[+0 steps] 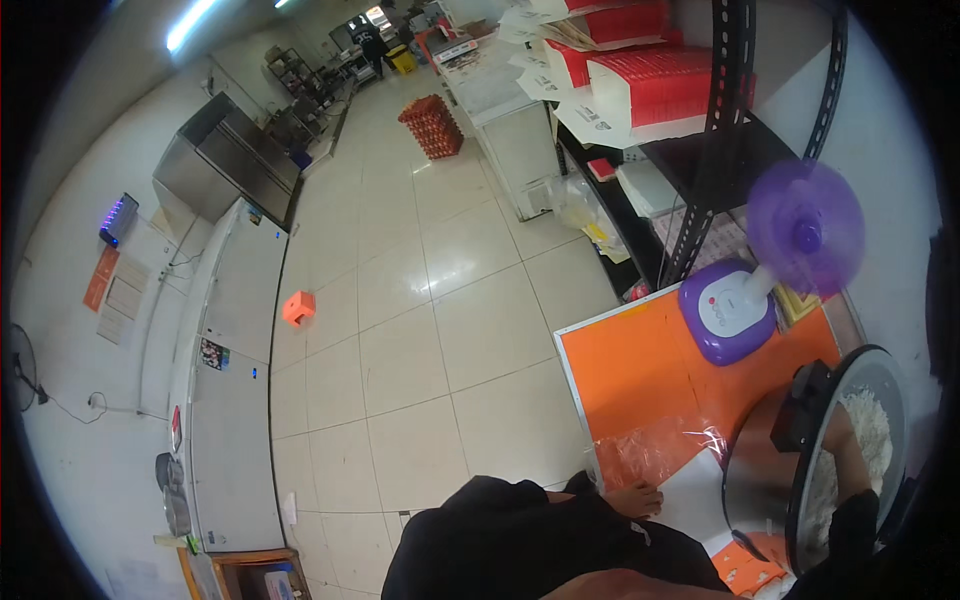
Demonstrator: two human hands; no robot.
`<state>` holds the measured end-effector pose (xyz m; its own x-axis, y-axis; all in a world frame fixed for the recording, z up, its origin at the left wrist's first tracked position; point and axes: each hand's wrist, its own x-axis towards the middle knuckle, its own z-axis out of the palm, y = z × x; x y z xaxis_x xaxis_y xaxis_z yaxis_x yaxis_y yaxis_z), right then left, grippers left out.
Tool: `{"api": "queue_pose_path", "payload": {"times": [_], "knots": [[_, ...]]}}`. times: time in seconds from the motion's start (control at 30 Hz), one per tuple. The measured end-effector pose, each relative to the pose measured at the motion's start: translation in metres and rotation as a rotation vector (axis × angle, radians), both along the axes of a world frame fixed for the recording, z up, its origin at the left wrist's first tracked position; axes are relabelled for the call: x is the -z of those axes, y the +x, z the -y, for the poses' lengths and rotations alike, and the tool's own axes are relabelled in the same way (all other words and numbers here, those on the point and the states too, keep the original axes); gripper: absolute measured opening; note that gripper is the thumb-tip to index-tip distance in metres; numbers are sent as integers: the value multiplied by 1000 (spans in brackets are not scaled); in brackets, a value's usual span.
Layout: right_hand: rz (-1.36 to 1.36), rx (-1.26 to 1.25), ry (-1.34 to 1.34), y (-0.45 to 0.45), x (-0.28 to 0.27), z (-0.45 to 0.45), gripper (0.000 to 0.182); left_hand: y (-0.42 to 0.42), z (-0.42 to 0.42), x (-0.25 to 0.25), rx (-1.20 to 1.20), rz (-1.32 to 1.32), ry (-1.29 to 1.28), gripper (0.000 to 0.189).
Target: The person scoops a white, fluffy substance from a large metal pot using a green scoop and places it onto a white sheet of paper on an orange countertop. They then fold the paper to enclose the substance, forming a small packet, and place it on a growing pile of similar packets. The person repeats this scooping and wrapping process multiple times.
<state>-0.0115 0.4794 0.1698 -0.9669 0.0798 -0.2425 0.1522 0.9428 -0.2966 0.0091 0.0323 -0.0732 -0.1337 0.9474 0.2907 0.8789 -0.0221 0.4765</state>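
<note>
A large metal pot (757,457) with a black handle and dark rim stands on the orange tabletop (630,367) at the right. White, grainy food (870,412), which looks like cooked rice, fills its inside. My right hand (840,431) reaches into the pot over this food; its fingertips are hidden, so I cannot tell whether it grips any. Low at the table's near edge rests my left hand (636,500), fingers spread and nothing held. It touches the edge of a white sheet (694,499), beside crinkled clear plastic film (652,450).
A purple fan (806,229) stands on the table's far part. Behind it, a black metal rack (697,187) holds red-and-white cartons (667,82). Stacked egg trays (431,127) and an orange stool (299,307) sit on the tiled floor. White freezers (232,435) line the left wall. A person (367,41) stands far off.
</note>
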Motion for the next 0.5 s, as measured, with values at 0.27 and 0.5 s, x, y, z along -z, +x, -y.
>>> {"api": "queue_pose_path", "payload": {"times": [0.27,0.5], "knots": [[303,-287,712,33,-38,-15,19,-2,-21,16,67,-22,22,14],[73,61,927,159,-70,-21,33,-16,-35,-13,183,3,-156,14]]}}
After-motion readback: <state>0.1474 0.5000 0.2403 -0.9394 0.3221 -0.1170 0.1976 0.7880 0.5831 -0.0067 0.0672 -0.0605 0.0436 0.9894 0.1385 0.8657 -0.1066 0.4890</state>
